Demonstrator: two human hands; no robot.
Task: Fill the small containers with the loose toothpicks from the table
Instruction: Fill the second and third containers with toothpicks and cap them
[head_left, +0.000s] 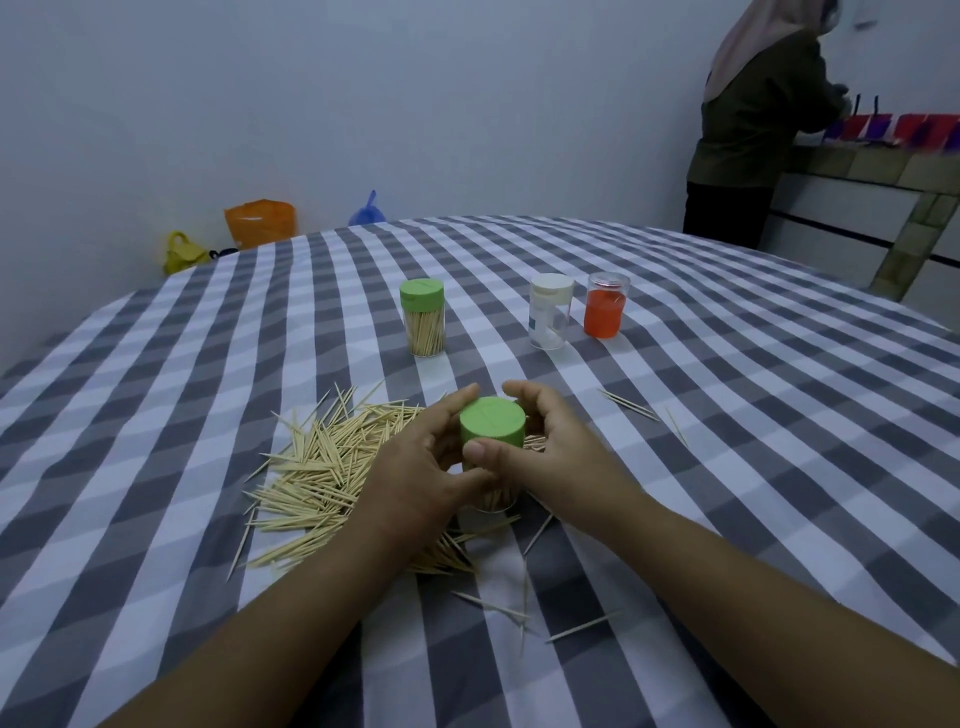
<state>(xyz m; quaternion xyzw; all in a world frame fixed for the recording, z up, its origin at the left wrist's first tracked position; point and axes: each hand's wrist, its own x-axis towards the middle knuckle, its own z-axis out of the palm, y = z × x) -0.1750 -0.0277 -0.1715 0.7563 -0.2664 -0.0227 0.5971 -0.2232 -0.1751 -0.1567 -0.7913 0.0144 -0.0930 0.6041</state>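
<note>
A clear container with a green lid (492, 420) stands in the middle of the table, and toothpicks show through its lower wall. My left hand (415, 462) wraps its left side and my right hand (540, 441) its right side, thumb on the lid's front edge. A big pile of loose toothpicks (322, 467) lies to the left and under my hands. Farther back stand a second green-lidded container (422, 325) full of toothpicks, a white-lidded clear container (549, 312) and a container with an orange lid inside (605, 306).
Stray toothpicks (628, 405) lie on the checked tablecloth (727, 415) to the right and near my forearms. Coloured bags (260, 221) sit on the floor behind the table. A person (753, 130) stands at a counter at the far right.
</note>
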